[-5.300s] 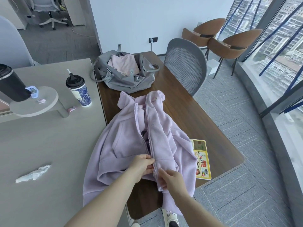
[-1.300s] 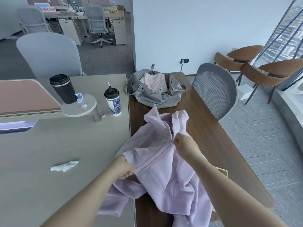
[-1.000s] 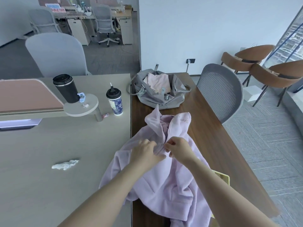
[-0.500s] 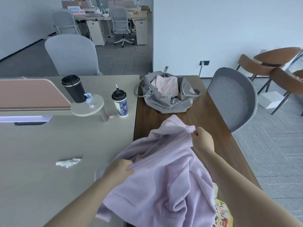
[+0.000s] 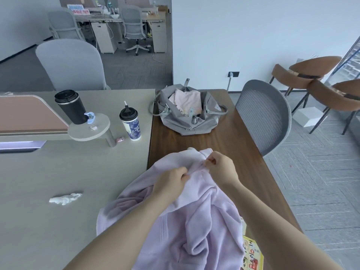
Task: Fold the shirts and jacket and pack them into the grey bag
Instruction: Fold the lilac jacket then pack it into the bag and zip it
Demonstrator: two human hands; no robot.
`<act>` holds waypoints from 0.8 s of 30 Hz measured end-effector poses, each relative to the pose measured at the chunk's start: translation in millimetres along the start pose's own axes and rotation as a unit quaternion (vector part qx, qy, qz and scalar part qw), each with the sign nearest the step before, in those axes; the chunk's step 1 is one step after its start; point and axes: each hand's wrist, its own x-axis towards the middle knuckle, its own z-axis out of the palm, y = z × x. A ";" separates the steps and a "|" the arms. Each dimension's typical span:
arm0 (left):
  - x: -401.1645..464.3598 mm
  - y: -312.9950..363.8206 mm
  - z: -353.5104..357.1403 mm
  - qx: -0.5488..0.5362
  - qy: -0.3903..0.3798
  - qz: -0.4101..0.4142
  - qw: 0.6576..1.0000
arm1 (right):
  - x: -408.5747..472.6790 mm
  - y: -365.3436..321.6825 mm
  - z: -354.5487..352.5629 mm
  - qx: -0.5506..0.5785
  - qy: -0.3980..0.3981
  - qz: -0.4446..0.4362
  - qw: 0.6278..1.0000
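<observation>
From my head camera, looking down, I have the lilac jacket (image 5: 196,217) heaped in front of me on the near end of the brown table (image 5: 229,145), its left side spilling onto the grey desk (image 5: 58,172). My left hand (image 5: 171,182) pinches the fabric near the collar, fingers curled on it, and my right hand (image 5: 220,168) pinches the same top edge just beside it, a little farther and to the right. The jacket's long axis runs from that collar back toward me, its bottom out of sight below the frame. The grey bag (image 5: 187,114) sits open at the far end of the table, straight ahead of the collar and apart from it, with a pink shirt (image 5: 187,100) already inside. Since my right hand is slightly nearer the bag, I judge the jacket needs flattening and folding along that near-far line first.
</observation>
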 end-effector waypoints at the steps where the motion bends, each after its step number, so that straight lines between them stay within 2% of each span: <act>1: -1.9 -6.1 -1.3 0.007 -0.001 -0.004 1.000 | 4.1 5.1 -2.1 -0.003 0.017 0.010 1.000; 6: -31.0 -60.6 -6.2 0.053 -0.032 -0.051 0.997 | 25.3 21.6 -17.2 -0.037 0.076 0.048 0.995; 10: -52.7 -71.5 -3.1 0.046 -0.053 -0.092 0.993 | 23.4 9.1 -3.6 -0.044 0.090 0.007 0.995; 13: -51.0 -64.5 -12.5 -0.040 -0.157 -0.096 0.982 | 16.4 -7.0 -1.4 0.002 0.093 -0.064 0.994; 14: -47.7 -64.2 -16.5 -0.092 -0.166 -0.104 0.976 | 13.8 -11.8 -4.9 0.026 0.080 -0.087 0.993; 15: -42.5 -64.9 -20.8 -0.137 -0.143 -0.109 0.974 | 10.4 -16.4 -9.9 0.059 0.063 -0.102 0.991; 18: -15.1 -56.1 -37.3 -0.237 -0.020 -0.078 0.968 | -5.8 -27.9 -23.4 0.143 -0.010 -0.135 0.980; 19: -4.1 -48.7 -45.7 -0.272 -0.013 -0.069 0.960 | -11.1 -30.5 -25.8 0.149 -0.033 -0.151 0.977; 21: 15.0 -29.7 -64.1 -0.307 -0.054 -0.033 0.950 | -21.2 -33.9 -27.3 0.151 -0.070 -0.183 0.969; 24: 36.7 -6.6 -79.0 -0.221 -0.137 0.085 0.962 | -32.2 -36.1 -29.2 0.159 -0.085 -0.216 0.960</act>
